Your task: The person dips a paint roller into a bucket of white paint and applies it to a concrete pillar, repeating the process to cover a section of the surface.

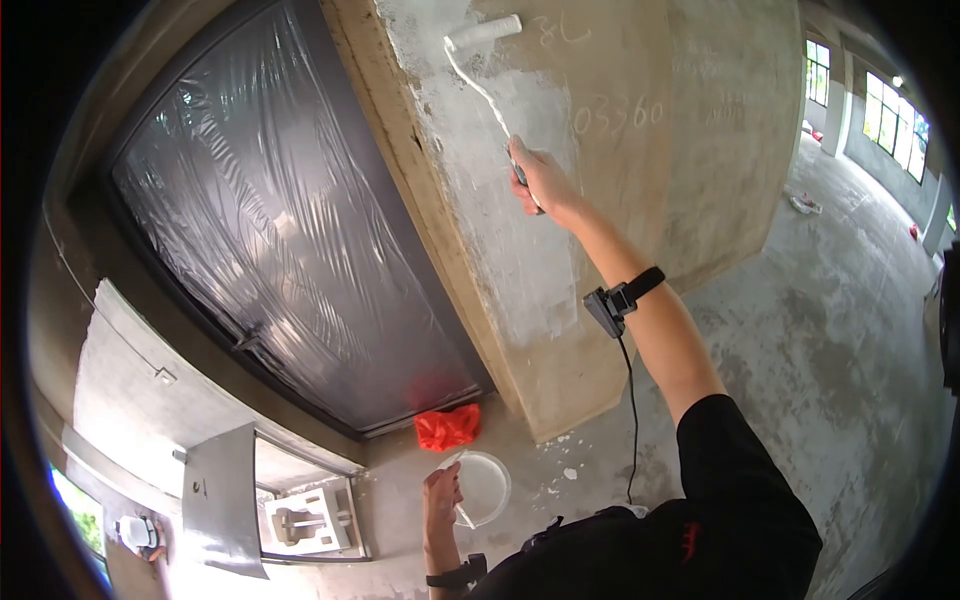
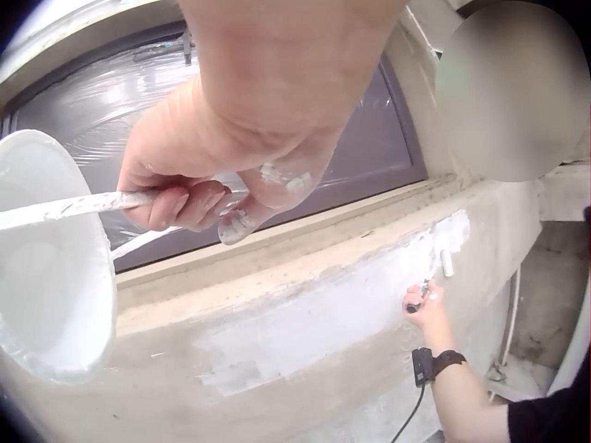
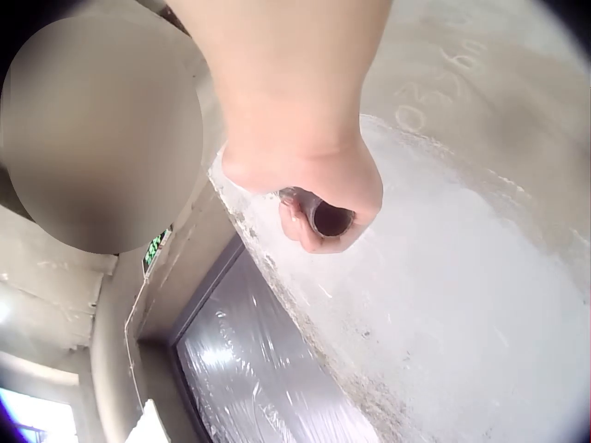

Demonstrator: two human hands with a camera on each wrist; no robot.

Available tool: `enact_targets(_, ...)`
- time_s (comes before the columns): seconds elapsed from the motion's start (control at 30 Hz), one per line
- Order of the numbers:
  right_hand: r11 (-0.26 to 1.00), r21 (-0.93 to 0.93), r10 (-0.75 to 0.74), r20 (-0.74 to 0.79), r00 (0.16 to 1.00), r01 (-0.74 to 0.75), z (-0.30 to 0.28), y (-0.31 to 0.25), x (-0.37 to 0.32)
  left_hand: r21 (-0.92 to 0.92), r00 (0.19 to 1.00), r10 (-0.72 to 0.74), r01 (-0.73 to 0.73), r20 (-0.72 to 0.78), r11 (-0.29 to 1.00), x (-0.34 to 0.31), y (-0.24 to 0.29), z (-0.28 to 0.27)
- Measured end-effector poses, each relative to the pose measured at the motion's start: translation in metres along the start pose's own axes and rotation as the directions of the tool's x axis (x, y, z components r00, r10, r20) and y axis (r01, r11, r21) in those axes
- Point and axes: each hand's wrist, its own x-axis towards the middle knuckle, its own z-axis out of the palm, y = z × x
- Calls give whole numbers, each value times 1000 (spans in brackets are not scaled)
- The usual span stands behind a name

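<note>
My right hand (image 1: 545, 185) grips the dark handle of a paint roller (image 1: 487, 32), arm stretched up. The roller's white sleeve lies against the upper wall, on the edge of a freshly whitened strip (image 1: 525, 130). In the right wrist view, the hollow end of the handle (image 3: 332, 220) shows in the curled fingers; the sleeve is hidden there. Low down, my left hand (image 1: 441, 492) holds a white bucket (image 1: 484, 490) by its narrow white handle (image 2: 69, 210). White smears mark the thumb of that hand in the left wrist view. The bucket hangs tilted in that view.
A dark-framed door (image 1: 290, 220) covered in clear plastic film stands left of the wall. A red plastic bag (image 1: 447, 428) lies at its foot. White spatters (image 1: 570, 473) dot the concrete floor. Chalk figures (image 1: 620, 117) mark the bare wall. A cable (image 1: 633, 420) hangs from my right wrist.
</note>
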Motion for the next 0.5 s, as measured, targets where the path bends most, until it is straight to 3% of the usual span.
enact_targets(0.2,998,-35,57,-47,997,-59,-9,73,-40,-1,999,-25,25,-37,1000,0,2,7)
enact_targets(0.5,972,19,234,-75,969,-233,-13,177,-116,-27,998,32,-31,48,999,1,-3,11)
